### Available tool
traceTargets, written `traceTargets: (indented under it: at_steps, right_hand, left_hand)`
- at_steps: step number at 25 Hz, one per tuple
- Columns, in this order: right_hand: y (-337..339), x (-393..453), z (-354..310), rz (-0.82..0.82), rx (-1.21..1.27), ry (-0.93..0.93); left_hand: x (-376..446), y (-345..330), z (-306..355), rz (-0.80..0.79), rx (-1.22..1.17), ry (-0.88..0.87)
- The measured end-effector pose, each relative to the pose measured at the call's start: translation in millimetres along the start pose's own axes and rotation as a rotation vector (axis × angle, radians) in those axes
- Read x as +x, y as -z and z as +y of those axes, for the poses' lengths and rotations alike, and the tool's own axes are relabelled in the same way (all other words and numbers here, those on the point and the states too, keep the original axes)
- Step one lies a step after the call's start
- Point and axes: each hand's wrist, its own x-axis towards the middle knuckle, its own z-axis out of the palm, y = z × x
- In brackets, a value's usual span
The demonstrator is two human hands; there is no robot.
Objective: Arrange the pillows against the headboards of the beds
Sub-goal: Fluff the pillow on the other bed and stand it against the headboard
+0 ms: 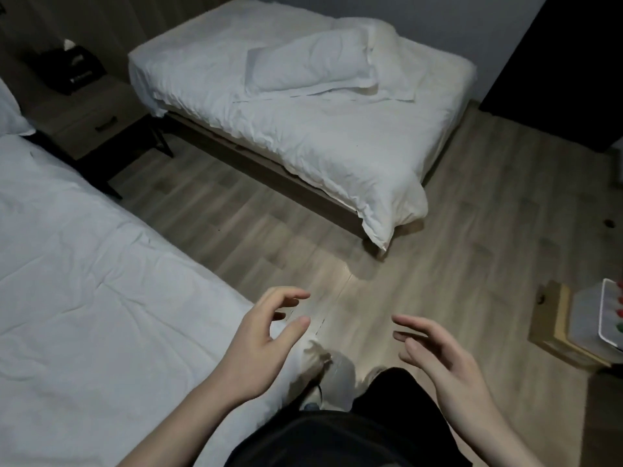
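Your left hand (pixel 259 345) is raised in front of you over the corner of the near bed (pixel 84 281), fingers spread and loosely curled, holding nothing; your right hand (pixel 441 358) is up beside it over the floor (pixel 236 230), also spread and empty; dark clothing and a light shoe show below them; near bed has a smooth white cover, no pillow on the part you see, except a white corner at the far left edge (pixel 10 109) that looks like a pillow near its head end, mostly cropped; a nightstand (pixel 97 119) stands between the beds with a dark box on top; a cardboard box (pixel 559 332) sits on the floor at right, well apart from both beds; far bed (pixel 320 139) has rumpled white bedding, and two pillows on it; top pillow (pixel 310 59) lies tilted across a second pillow (pixel 391 72), both toward the right side of the mattress; headboard not clear in this view, so can't tell if they touch it; step in hand looks like the approach between beds, nothing grasped yet; next move calls for stepping to the far bed, taking the top pillow with both hands, and standing it at the head end; soft, floppy, so grip wide.
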Motion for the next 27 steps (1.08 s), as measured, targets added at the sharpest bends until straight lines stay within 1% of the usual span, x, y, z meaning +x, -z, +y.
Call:
traceTargets:
  at_steps: [4, 8, 10, 13, 17, 20, 25, 27]
  right_hand:
    - [38.5, 87.4, -10.7, -0.073, 0.004, -0.018]
    - [97.5, 179.2, -34.0, -0.149, -0.001, -0.012]
    - [127.1, 223.4, -50.5, -0.193, -0.032, -0.025]
    - [158.0, 298.5, -71.1, -0.291, -0.11, 0.008]
    - [157.1, 382.9, -106.4, -0.389, -0.124, 0.085]
    - [139.3, 435.1, -123.3, -0.442, -0.147, 0.088]
    - [107.0, 516.1, -125.6, -0.386, -0.162, 0.012]
    - [95.3, 544.2, -136.3, -0.339, -0.141, 0.003]
  left_hand:
    - [81.9, -25.1, 11.9, 0.033, 0.022, 0.037]
    - [156.4, -60.3, 40.6, 0.156, -0.025, 0.094]
    - [187.4, -73.9, 59.8, 0.205, -0.045, 0.123]
    - [223.9, -84.6, 75.4, 0.289, -0.043, 0.132]
    - [261.2, -79.0, 81.8, 0.417, -0.083, 0.194]
    - [306.7, -63.4, 77.8, 0.455, -0.107, 0.221]
    - [414.0, -9.5, 59.9, 0.437, -0.103, 0.198]
    - [455.0, 15.5, 55.4, 0.398, -0.086, 0.195]
